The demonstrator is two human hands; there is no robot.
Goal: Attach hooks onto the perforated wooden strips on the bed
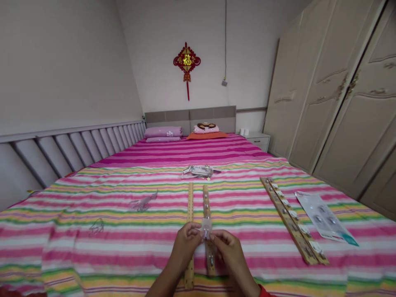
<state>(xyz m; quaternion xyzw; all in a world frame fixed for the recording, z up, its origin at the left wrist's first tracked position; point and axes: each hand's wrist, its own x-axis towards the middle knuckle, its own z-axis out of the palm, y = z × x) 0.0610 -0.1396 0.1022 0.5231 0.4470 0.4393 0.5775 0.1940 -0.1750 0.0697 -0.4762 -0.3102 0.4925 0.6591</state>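
At the lower centre of the frame, a small clear hook piece is held above the narrow wooden strip. Its left edge is pinched between the thumb and curled forefinger of the left hand, whose forearm is slanted up from the bottom edge. By the right hand, the lower right edge is met with thumb and forefinger drawn together; whether it is clamped there cannot be told. The right forearm is angled inward from the lower right, and both wrists are raised slightly over the striped bed sheet. A wooden ruler is laid left of the strip, partly covered by the left hand.
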